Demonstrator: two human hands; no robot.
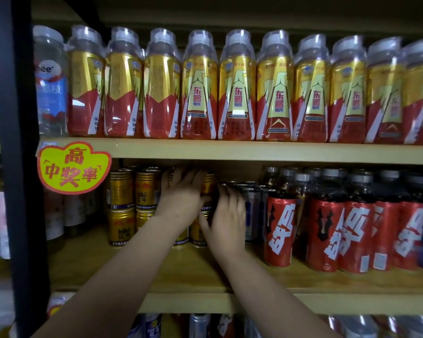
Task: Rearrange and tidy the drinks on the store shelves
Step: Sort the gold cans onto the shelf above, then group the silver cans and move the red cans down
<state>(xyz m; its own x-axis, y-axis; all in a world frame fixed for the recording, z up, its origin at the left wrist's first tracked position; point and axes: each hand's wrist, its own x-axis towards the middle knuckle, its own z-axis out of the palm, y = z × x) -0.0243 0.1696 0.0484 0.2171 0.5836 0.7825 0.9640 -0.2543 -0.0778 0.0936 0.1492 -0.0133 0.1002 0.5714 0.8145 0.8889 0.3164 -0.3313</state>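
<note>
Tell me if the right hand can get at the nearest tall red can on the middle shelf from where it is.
Probably yes. The right hand rests by the stacked gold cans, and the red can stands at the shelf's front edge just to its right, with nothing in front of it.

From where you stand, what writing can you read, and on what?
"高中奖率": yellow and red paper sign on the shelf edge.
"东鹏特饮": gold and red plastic bottles, upper shelf.
"红牛": stacked gold metal cans.
"nee": clear plastic bottle with blue label, cut off.
Tall red cans: white characters unclear.
Small print: blurred.
</note>
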